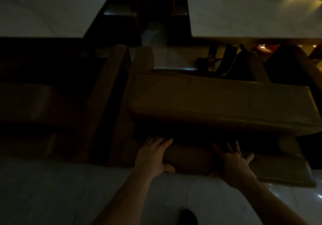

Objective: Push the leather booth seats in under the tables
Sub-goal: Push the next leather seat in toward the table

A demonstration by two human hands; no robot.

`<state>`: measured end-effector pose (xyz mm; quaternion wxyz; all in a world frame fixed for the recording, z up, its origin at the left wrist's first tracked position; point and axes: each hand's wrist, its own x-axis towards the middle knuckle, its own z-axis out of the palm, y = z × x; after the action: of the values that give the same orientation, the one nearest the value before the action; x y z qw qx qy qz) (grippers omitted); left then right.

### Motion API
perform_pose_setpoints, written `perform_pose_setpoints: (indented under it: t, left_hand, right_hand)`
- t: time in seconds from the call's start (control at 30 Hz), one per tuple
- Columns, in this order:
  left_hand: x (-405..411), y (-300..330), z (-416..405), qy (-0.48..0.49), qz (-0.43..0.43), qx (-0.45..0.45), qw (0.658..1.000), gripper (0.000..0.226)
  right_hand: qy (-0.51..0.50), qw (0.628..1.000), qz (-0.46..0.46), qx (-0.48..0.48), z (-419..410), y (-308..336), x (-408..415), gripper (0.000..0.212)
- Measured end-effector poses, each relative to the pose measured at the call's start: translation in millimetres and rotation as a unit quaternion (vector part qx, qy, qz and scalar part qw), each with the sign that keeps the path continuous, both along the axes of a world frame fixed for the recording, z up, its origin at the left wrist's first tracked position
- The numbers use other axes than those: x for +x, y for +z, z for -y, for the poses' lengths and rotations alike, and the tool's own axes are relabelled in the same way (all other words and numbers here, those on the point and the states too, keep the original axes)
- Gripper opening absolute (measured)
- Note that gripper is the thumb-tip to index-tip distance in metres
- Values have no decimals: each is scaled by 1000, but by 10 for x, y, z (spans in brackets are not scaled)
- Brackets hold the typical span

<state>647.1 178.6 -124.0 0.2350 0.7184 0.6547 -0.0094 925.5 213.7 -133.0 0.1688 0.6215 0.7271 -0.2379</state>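
Observation:
A brown leather booth seat [217,102] stands in front of me in dim light, its cushion facing a white table [252,13] at the upper right. My left hand [153,155] and my right hand [233,162] both rest on the top edge of the seat's backrest [191,158], fingers over the top and thumbs on the near side. A second brown booth seat [52,106] stands to the left, close beside the first, before another white table [48,12].
A narrow strip of pale tiled floor [153,33] runs between the two tables. Dark table legs [219,59] show under the right table. Pale floor tiles [52,190] lie behind the seats, with my dark shoe [189,217] at the bottom.

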Motion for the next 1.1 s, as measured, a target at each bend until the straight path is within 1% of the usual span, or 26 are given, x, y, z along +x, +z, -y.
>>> perform_pose_setpoints:
  t: [0.23, 0.73, 0.87, 1.0, 1.1]
  left_hand:
    - [20, 30, 7, 2, -1, -9, 1000, 102]
    - [-33, -150, -8, 6, 6, 21, 1000, 103]
    - [-29, -168, -7, 6, 0, 34, 999, 104]
    - [-36, -168, 7, 4, -5, 20, 1000, 105]
    - [-27, -171, 36, -10, -16, 27, 999, 104]
  right_hand:
    - [2, 1000, -4, 12, 36, -2, 5, 110]
    - [2, 1000, 8, 13, 41, -47, -24, 113]
    - [-1, 1000, 11, 13, 42, -44, -30, 114]
    - [2, 1000, 17, 23, 57, -19, -60, 111]
    - [8, 999, 20, 24, 109, 19, -63, 110]
